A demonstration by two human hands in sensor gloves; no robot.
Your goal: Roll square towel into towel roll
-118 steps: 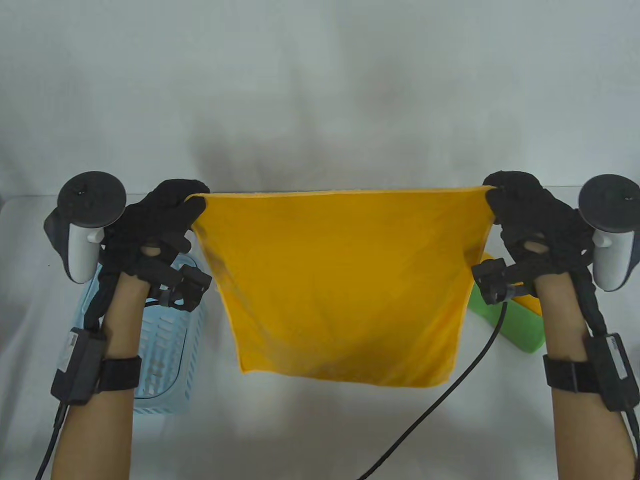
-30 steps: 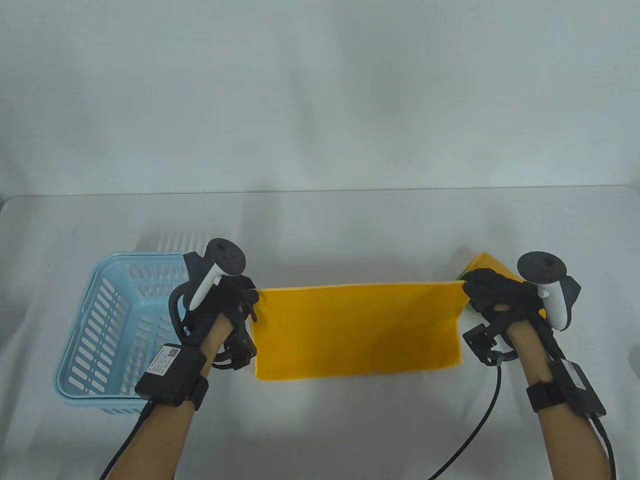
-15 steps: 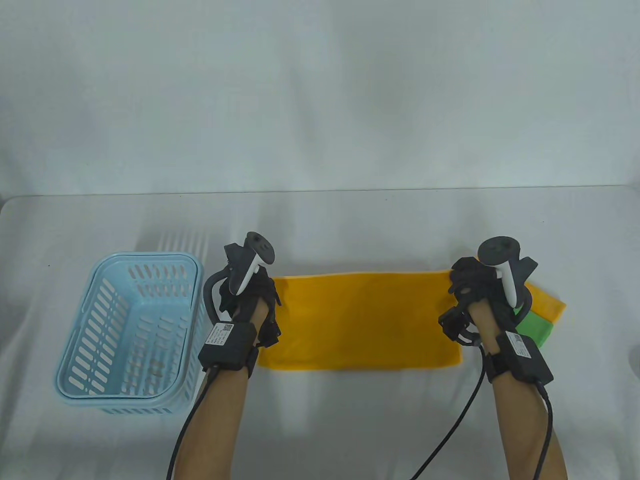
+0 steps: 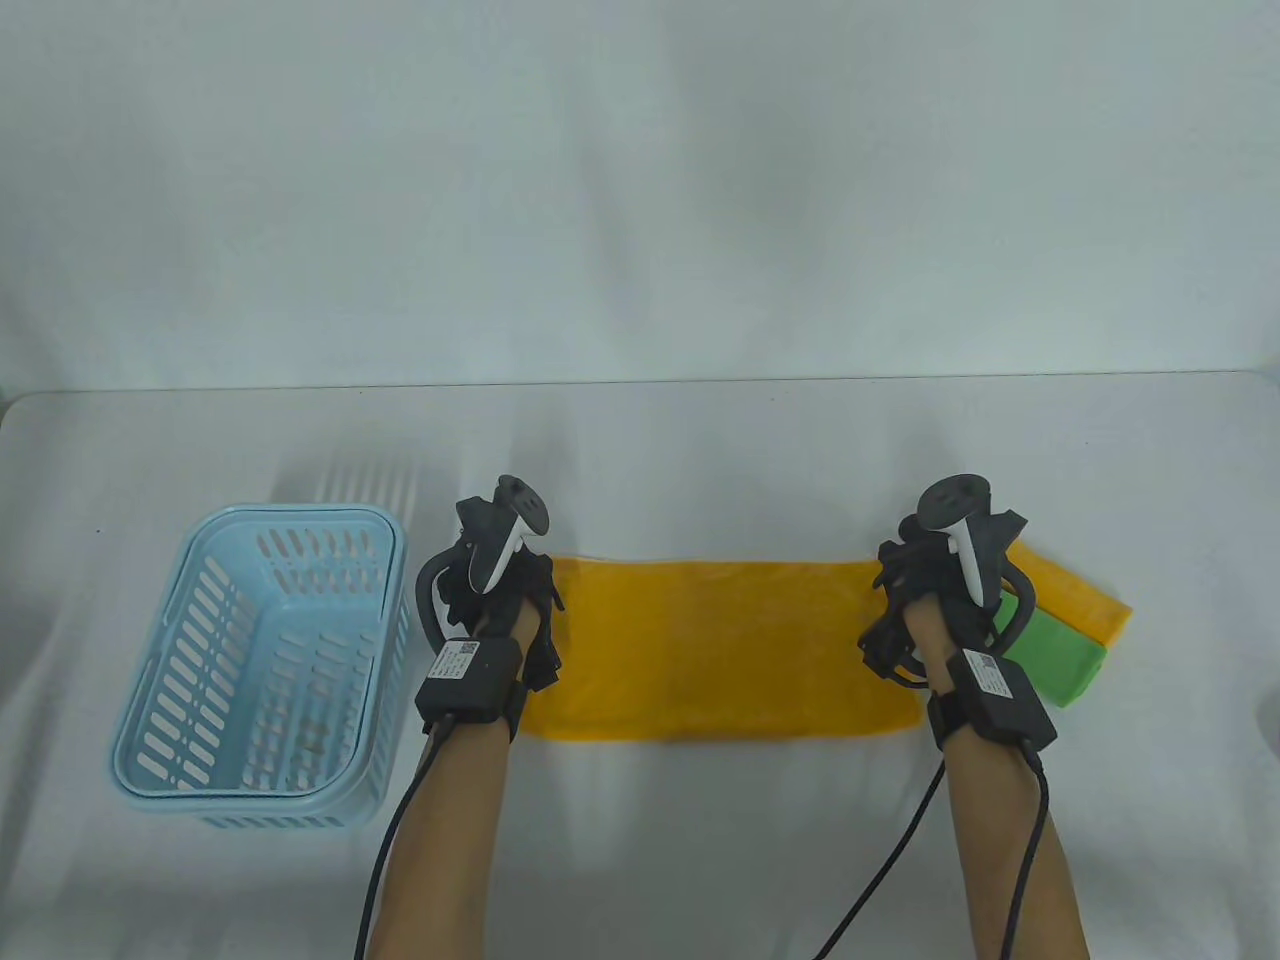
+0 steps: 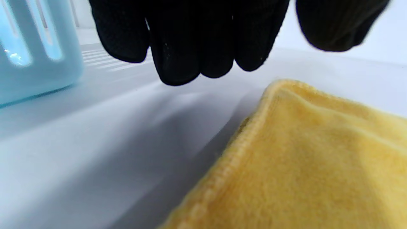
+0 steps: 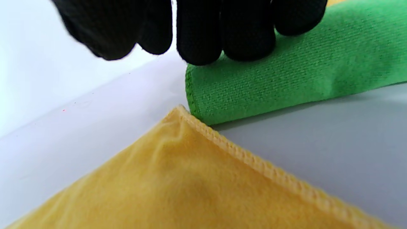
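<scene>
The yellow towel (image 4: 720, 650) lies flat on the table as a wide folded strip. My left hand (image 4: 505, 590) is at its left end and my right hand (image 4: 925, 590) at its right end. In the left wrist view the gloved fingers (image 5: 190, 47) hang spread above the towel's far left corner (image 5: 302, 152), apart from it. In the right wrist view the fingers (image 6: 222, 31) hang above the far right corner (image 6: 190, 171) without touching it. Both hands hold nothing.
A light blue slotted basket (image 4: 290, 512) stands left of the towel, close to my left hand, and shows in the left wrist view (image 5: 35, 63). A green towel roll (image 4: 1055, 665) and a yellow one (image 4: 1080, 600) lie just right of my right hand; the green roll (image 6: 286, 70) nearly touches the towel's corner.
Both hands lowered the towel's far edge onto the table, folding it into a strip, and then let go. The hands drew slightly inward over the ends.
</scene>
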